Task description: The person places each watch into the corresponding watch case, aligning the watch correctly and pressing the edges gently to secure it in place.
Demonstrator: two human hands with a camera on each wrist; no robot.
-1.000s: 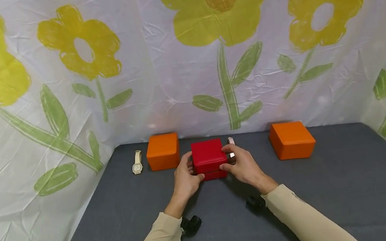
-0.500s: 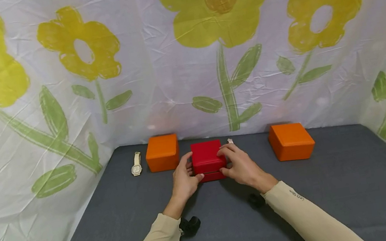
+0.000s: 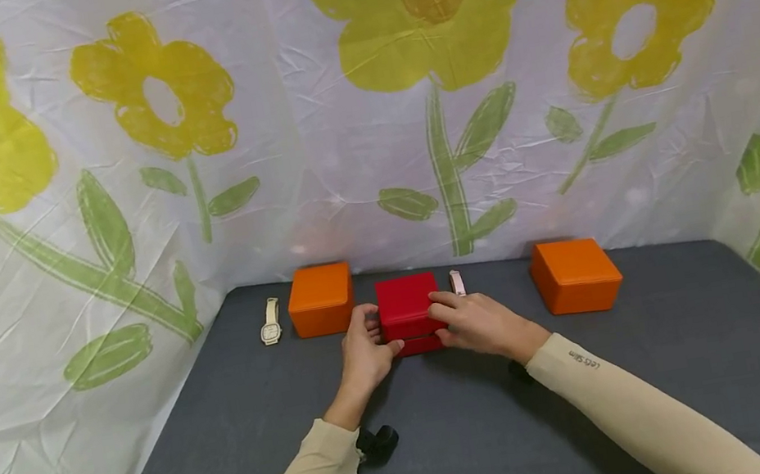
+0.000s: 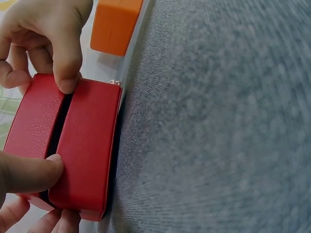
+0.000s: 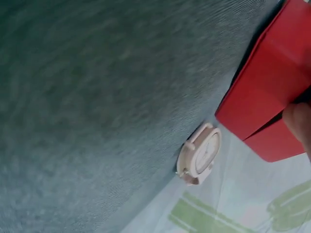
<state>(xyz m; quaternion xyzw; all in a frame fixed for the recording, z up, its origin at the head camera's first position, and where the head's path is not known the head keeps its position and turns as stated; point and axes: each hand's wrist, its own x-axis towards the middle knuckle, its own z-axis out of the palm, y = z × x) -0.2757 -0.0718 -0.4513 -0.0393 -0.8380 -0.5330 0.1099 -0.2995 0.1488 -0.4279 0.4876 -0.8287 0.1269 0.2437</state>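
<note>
A red hinged box (image 3: 410,313) sits on the grey table (image 3: 457,440) between my hands. My left hand (image 3: 367,351) grips its left side, thumb at the seam between lid and base (image 4: 57,136). My right hand (image 3: 471,322) grips the right front corner, its thumb (image 4: 65,77) on the same seam and fingers over the lid. The lid stands slightly ajar in the right wrist view, where the red box (image 5: 272,92) fills the upper right. A pink watch (image 3: 457,283) lies just right of the box; the pink watch (image 5: 199,154) is close behind it.
An orange box (image 3: 320,299) stands left of the red one, another orange box (image 3: 575,275) farther right. A cream watch (image 3: 270,322) lies at the far left. Flower-printed sheeting (image 3: 359,107) walls the table on three sides. Open grey surface lies in front.
My right hand has slid left over the lid and its forearm swung flatter; the pink watch shows again beside the box. The left hand has hardly moved.
</note>
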